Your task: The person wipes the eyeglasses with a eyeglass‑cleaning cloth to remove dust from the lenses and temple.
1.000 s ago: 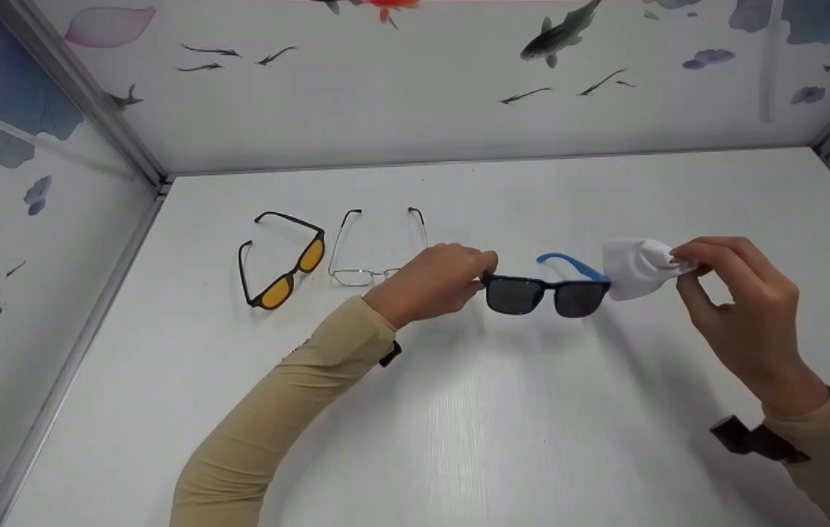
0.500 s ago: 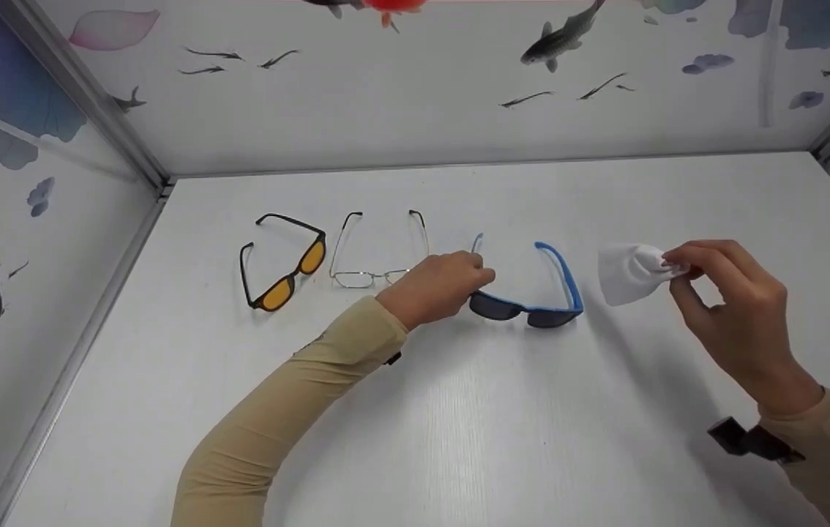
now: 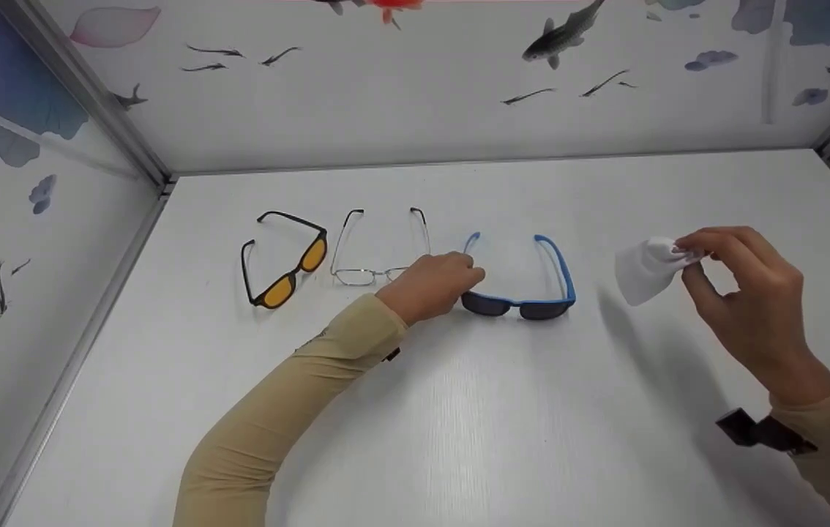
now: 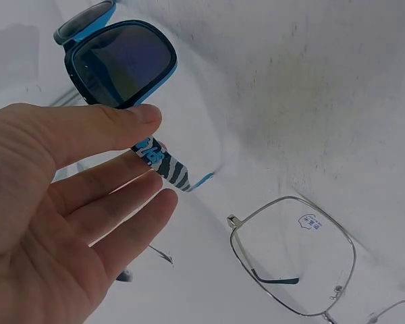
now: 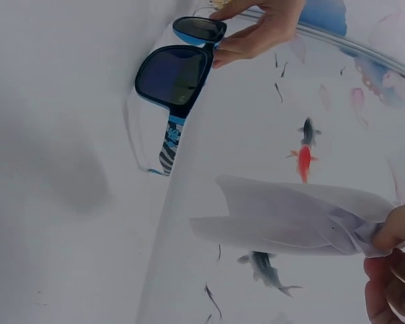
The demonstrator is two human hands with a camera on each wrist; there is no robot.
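Note:
Dark-lensed sunglasses with a blue inner frame (image 3: 543, 310) rest on the white table, arms unfolded toward the back. My left hand (image 3: 431, 287) pinches them at the hinge end of one arm; in the left wrist view the thumb (image 4: 138, 118) lies by the lens corner and the patterned arm (image 4: 163, 164) passes behind the fingers. Raised over the table at the right, my right hand (image 3: 755, 315) pinches a crumpled white cloth (image 3: 645, 272) between thumb and fingertips. The cloth (image 5: 290, 216) hangs apart from the sunglasses.
Thin metal-framed eyeglasses (image 3: 354, 277) stand just left of the left hand, one lens partly hidden by it. Farther left are black glasses with yellow lenses (image 3: 279, 291). Walls printed with fish (image 3: 565, 35) border the table at the back and left.
The sunglasses have come down from a lifted, front-facing tilt onto the table, shifting slightly left with the left hand. The cloth, once against their right edge, is now apart, held farther right.

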